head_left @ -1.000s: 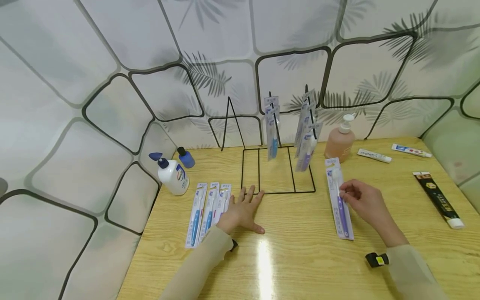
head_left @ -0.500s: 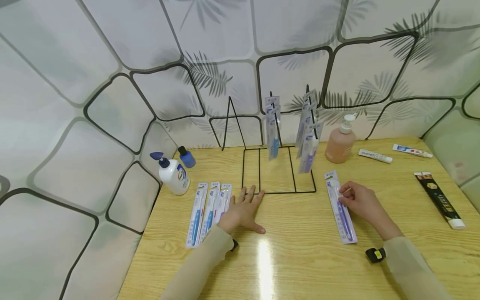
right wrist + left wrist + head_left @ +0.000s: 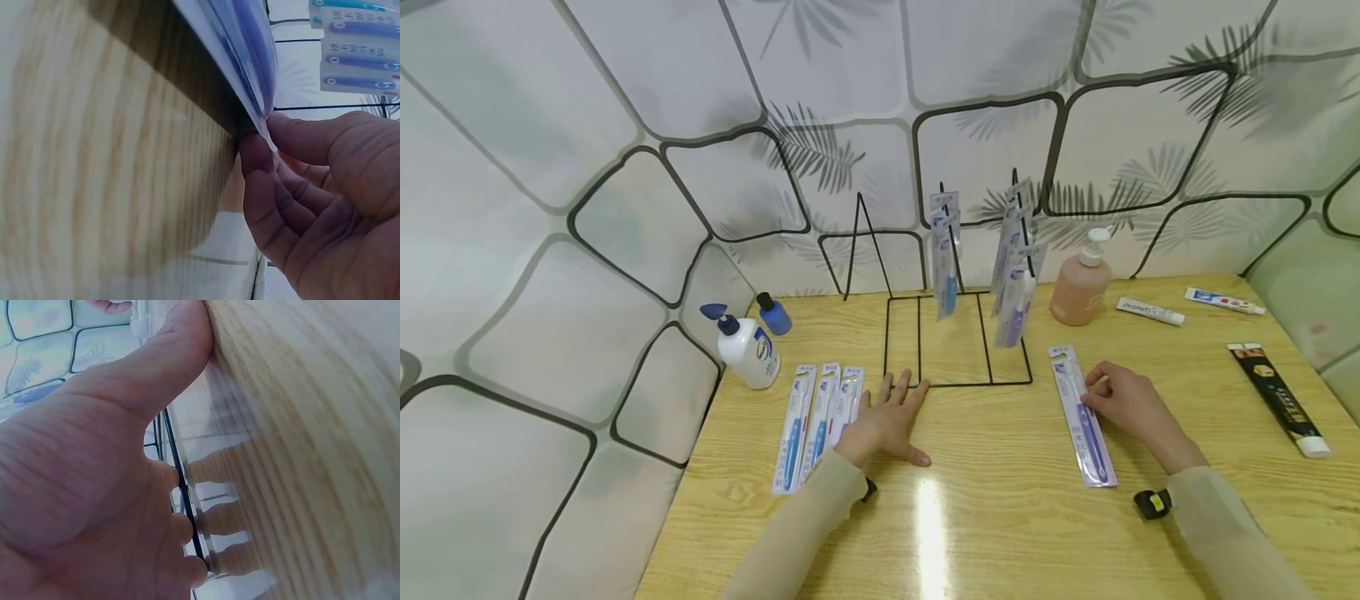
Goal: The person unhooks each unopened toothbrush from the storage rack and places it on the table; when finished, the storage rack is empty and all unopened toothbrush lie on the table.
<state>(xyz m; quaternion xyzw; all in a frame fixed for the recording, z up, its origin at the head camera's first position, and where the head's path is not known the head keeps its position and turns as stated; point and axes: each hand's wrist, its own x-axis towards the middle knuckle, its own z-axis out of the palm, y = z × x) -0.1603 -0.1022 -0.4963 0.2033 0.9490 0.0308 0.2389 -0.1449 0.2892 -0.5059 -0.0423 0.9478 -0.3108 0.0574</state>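
1. Two pale sleeves (image 3: 797, 529) are covering two arms over one wooden worktop (image 3: 985, 517), nearest the viewer.
2. One left hand (image 3: 883, 429) is lying palm down on the worktop, its five fingers spreading apart, some tips overlapping the rack's front bar.
3. One right hand (image 3: 1135, 408) is pinching the right edge of a purple toothbrush pack (image 3: 1084, 417) between thumb and fingers. That single pack is slanting at the right of the worktop, in front of the pink bottle; whether its far edge is touching the wood, I cannot tell.
4. Three more toothbrush packs (image 3: 820, 425) are lying side by side at the left, two showing blue handles; the left hand and arm are partly hiding the third.
5. One black tube (image 3: 1277, 402) is lying at the far right.
6. One white pump bottle (image 3: 749, 354) and one small blue bottle (image 3: 775, 317) are standing at the left.
7. One black wire rack (image 3: 970, 386) is standing in the middle; at least two packs (image 3: 946, 258) are hanging centrally, at least three (image 3: 1017, 304) at its right.
8. One pink bottle (image 3: 1080, 287) and two pale tubes (image 3: 1150, 312) are sitting at the back right.
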